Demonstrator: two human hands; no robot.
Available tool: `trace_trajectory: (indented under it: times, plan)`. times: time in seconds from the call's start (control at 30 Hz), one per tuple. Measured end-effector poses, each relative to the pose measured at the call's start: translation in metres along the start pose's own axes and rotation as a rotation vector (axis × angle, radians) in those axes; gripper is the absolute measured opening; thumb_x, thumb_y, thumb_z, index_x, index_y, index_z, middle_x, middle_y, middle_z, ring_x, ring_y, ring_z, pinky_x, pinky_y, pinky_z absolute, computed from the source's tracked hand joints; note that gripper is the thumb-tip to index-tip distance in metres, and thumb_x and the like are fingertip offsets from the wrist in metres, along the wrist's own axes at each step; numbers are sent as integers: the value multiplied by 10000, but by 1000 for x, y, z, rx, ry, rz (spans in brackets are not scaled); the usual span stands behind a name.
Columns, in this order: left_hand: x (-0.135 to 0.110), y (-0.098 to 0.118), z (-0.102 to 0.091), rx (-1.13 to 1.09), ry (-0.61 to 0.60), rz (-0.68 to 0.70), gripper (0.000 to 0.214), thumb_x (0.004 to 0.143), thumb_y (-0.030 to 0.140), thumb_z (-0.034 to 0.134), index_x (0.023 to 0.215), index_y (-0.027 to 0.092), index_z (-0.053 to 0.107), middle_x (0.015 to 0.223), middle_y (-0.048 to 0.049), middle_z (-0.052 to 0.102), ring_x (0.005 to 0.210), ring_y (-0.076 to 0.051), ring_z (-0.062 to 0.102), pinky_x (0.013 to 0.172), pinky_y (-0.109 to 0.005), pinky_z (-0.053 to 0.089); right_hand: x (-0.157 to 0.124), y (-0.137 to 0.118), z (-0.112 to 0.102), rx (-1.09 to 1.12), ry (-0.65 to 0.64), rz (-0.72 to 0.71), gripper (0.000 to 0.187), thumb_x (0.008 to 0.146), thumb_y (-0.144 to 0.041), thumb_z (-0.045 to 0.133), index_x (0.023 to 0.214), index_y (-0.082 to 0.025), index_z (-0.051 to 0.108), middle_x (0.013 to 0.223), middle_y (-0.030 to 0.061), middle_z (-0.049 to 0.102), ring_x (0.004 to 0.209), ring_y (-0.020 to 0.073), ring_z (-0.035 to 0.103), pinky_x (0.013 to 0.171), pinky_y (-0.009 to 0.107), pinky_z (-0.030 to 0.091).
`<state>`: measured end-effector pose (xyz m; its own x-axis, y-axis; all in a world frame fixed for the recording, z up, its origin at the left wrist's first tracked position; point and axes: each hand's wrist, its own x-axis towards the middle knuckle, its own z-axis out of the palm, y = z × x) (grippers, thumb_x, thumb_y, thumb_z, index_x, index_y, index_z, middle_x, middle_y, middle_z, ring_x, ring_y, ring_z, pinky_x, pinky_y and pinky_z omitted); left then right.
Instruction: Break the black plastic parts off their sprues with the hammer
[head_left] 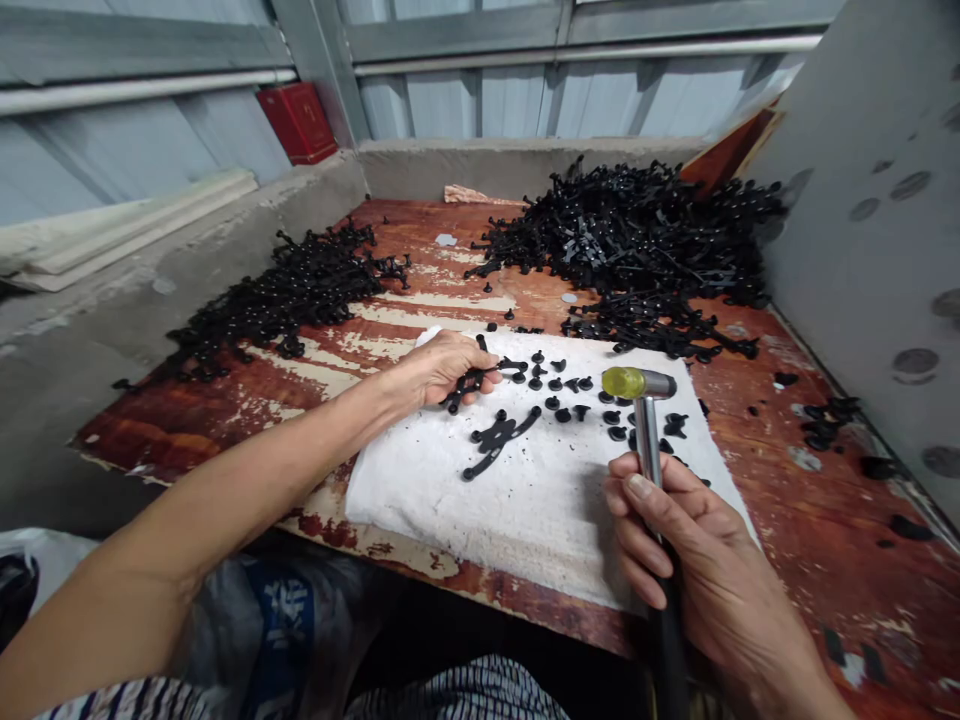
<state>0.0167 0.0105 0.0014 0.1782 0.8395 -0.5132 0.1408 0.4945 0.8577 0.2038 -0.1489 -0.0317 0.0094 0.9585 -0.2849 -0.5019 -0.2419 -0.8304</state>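
My left hand is closed on a black branched plastic part with round knobs at its ends, held over a white cloth. Just below it lies another such black part, flat on the cloth. In my right hand is a small mallet, gripped by its handle with the yellow-tipped head raised above the cloth. Several small black round caps are scattered on the cloth between my two hands. My left fingers hide some of the held part.
A large heap of black parts stands at the back right of the worn red-brown board. A smaller heap lies at the left. Concrete ledges border the back and left, with a red box in the corner. A grey panel rises at the right.
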Motion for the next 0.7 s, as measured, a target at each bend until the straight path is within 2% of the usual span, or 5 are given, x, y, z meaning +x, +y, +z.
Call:
trace_trajectory:
  times: [0.43,0.7]
  plan:
    - [3,0,-3,52,-22,-3,273,827,28,533,580,138,497,508,-25,602,365,-77,508,284,-169,318,1,0,0,-28,10,3,203,702,-345,786,818,-226,671,631,-52,544,346,2,334,267,108,340]
    - [-1,3,-5,-18,-29,-14,285,810,1,544,571,147,488,525,-39,608,367,-82,510,285,-172,304,0,-1,1,-34,9,4,189,709,-337,781,819,-228,673,639,-48,540,353,4,330,273,113,334]
